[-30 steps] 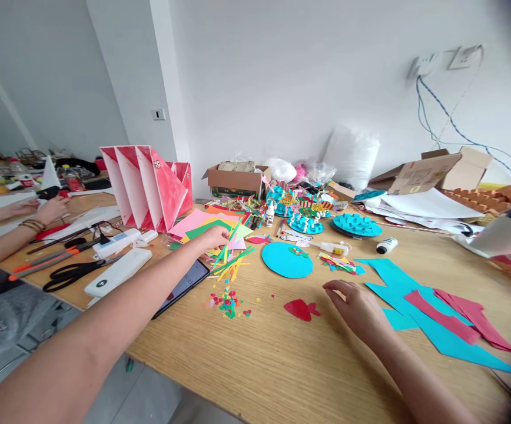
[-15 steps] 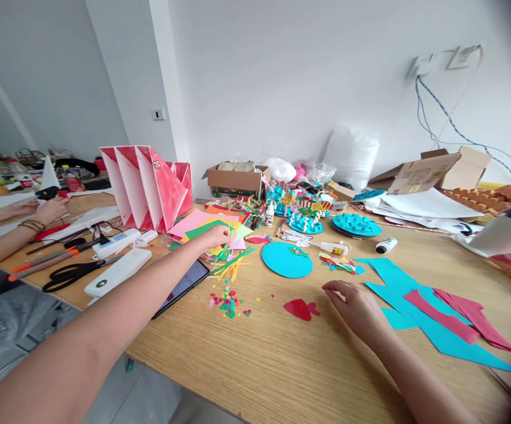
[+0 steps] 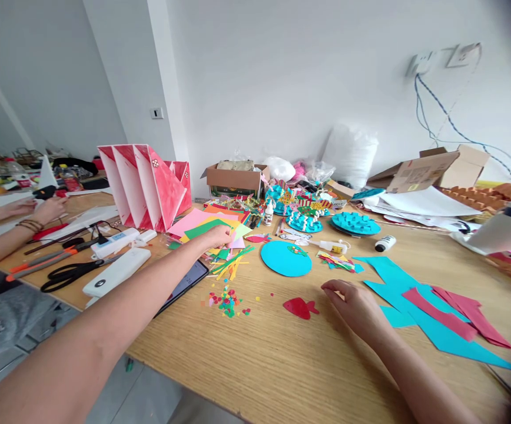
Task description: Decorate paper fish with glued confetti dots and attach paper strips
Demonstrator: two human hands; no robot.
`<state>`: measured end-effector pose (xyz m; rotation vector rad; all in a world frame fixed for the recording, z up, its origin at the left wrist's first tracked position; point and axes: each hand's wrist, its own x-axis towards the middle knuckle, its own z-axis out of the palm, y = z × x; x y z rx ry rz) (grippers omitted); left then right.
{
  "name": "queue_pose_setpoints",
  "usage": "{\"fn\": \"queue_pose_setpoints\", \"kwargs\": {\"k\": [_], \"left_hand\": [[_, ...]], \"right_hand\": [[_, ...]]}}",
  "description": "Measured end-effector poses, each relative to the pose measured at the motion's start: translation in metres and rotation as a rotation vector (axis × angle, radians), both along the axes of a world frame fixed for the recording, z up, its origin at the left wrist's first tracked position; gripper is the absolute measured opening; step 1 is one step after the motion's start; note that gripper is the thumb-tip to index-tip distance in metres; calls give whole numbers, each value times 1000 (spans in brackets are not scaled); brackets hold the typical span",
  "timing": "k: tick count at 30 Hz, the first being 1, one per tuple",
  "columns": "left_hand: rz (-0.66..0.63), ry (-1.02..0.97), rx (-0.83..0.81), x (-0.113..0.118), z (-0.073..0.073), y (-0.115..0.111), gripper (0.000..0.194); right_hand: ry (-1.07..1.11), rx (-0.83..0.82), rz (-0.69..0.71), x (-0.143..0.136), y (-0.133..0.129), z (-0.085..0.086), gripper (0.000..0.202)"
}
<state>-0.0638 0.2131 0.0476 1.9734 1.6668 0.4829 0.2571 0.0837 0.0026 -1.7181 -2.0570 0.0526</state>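
My left hand reaches over the pile of coloured paper sheets, its fingers pinched together. Whatever is between those fingertips is too small to make out. Just below it lie green and yellow paper strips. My right hand rests on the table, fingers loosely bent and nothing visible in them. To its left is a red paper fish. Behind the fish sits a blue paper disc with a small green and red decoration. Tiny coloured paper dots are scattered left of the fish.
Blue and red paper offcuts lie at the right. Glue bottles, decorated blue discs and a cardboard box are farther back. A phone, a power bank, scissors and another person's hand are at the left.
My left hand stays over the paper pile, its fingers shifted slightly; strips that showed by its fingertips are less visible. The right hand and the fish have not visibly moved.
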Motion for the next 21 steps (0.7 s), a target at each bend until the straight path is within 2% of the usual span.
{"fn": "queue_pose_setpoints", "kwargs": {"k": [7, 10, 14, 17, 21], "left_hand": [[-38, -39, 24, -2, -5, 5, 15], [-57, -50, 10, -5, -5, 7, 12], [-97, -72, -26, -6, 0, 4, 9], [-122, -91, -43, -5, 5, 0, 13], [-146, -122, -11, -6, 8, -1, 15]], "right_hand": [[7, -26, -9, 0, 1, 0, 25], [22, -7, 2, 1, 0, 0, 24], [19, -18, 6, 1, 0, 0, 25], [19, -17, 10, 1, 1, 0, 24], [25, -10, 5, 2, 1, -1, 24]]}}
